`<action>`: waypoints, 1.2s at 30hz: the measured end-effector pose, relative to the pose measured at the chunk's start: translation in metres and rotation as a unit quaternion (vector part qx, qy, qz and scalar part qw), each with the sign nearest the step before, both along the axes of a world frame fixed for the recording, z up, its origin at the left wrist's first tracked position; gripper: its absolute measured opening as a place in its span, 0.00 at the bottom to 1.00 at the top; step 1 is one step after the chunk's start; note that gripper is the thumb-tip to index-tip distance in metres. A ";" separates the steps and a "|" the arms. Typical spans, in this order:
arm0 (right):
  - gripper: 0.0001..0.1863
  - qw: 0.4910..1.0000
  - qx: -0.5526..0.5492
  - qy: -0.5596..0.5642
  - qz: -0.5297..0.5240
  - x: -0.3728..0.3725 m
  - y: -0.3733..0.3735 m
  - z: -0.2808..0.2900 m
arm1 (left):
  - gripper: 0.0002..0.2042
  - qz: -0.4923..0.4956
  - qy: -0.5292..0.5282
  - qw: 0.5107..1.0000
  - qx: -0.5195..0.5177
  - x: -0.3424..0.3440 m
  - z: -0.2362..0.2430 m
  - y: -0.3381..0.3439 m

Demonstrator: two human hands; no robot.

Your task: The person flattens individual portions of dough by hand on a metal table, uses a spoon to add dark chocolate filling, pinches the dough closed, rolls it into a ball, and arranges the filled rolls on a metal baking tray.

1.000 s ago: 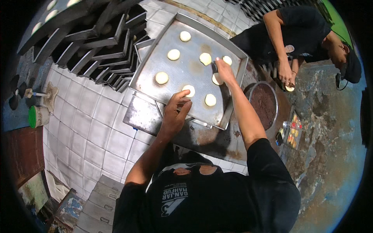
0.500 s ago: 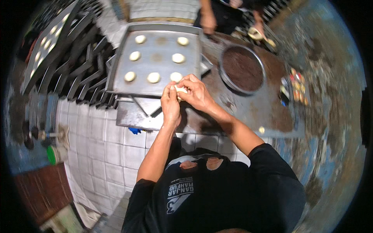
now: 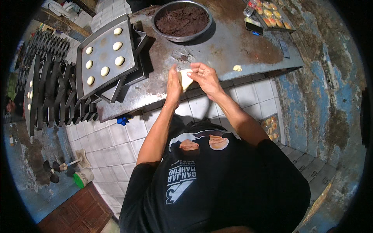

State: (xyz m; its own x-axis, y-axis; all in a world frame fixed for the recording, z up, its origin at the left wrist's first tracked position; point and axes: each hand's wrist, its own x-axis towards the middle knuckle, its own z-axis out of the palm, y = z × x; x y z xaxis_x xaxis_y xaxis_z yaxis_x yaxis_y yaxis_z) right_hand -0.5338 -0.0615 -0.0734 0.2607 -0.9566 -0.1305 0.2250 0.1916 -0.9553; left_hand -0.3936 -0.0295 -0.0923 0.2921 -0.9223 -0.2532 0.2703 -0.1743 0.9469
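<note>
Over the front edge of the metal table (image 3: 241,50), a pale, flattened piece of dough (image 3: 185,80) is held between my hands. My left hand (image 3: 173,86) supports it along the palm side, fingers pointing up. The thumb and fingertips of my right hand (image 3: 206,80) pinch its upper right edge. Just beyond my hands, a dark smear (image 3: 182,57) marks the tabletop. Farther off stands a round metal bowl (image 3: 210,24) of dark brown crumbly filling (image 3: 180,21). On the left, a baking tray (image 3: 101,40) carries several round dough balls (image 3: 105,71), spaced apart.
Stacked dark metal trays (image 3: 54,89) crowd the left side. A small dough scrap (image 3: 237,68) lies near the table's front edge. At the back right are a phone (image 3: 253,26) and a tray of baked buns (image 3: 274,14). A green-lidded tub (image 3: 82,178) sits lower left.
The view has swung rightward. My hands have moved from the baking tray's near corner to the table in front of the bowl. The bunched dough now shows as a flat piece.
</note>
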 end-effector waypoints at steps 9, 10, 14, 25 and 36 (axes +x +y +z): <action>0.09 0.861 -0.381 0.316 0.115 0.017 0.005 -0.060 | 0.17 -0.100 -0.008 0.988 0.121 0.017 -0.108 0.048; 0.09 0.909 -0.288 0.282 0.108 0.019 -0.019 -0.073 | 0.17 -0.084 0.041 0.985 0.143 0.008 -0.060 0.035; 0.12 0.842 -0.214 0.494 0.032 0.008 -0.106 -0.153 | 0.28 -0.096 -0.079 0.992 0.020 0.029 -0.042 -0.011; 0.10 0.840 -0.271 0.459 0.099 0.076 -0.231 -0.034 | 0.20 -0.039 -0.210 0.976 -0.034 0.123 -0.022 -0.165; 0.13 0.899 -0.091 0.373 0.211 0.108 -0.341 -0.077 | 0.21 0.023 -0.279 0.960 -0.029 0.155 -0.053 -0.244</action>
